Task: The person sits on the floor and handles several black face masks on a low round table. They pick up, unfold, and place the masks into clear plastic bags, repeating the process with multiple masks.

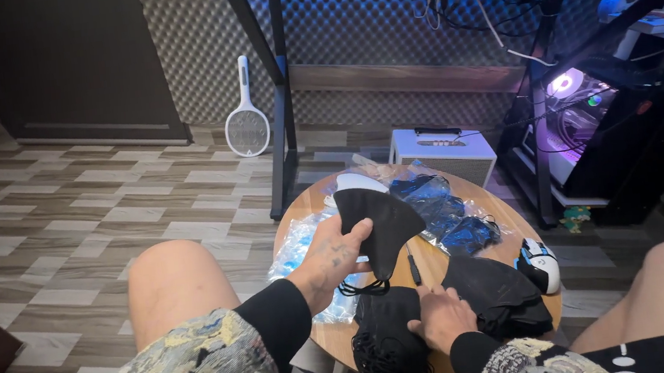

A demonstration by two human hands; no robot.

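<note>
My left hand (331, 253) holds up a black face mask (378, 223) above a small round wooden table (428, 259); its ear loops dangle below my fingers. My right hand (440, 316) rests flat on a stack of black masks (387, 338) at the table's near edge. Another pile of black masks (498, 292) lies just right of that hand. Clear plastic bags with blue contents (297, 249) lie at the table's left, and bags holding dark masks (443, 207) lie at the back.
A white computer mouse (541, 263) sits at the table's right edge. My bare knees flank the table. Beyond stand a black-legged desk (280, 92), a white racket-shaped swatter (246, 121), a small white box (441, 153) and a lit computer case (591, 123).
</note>
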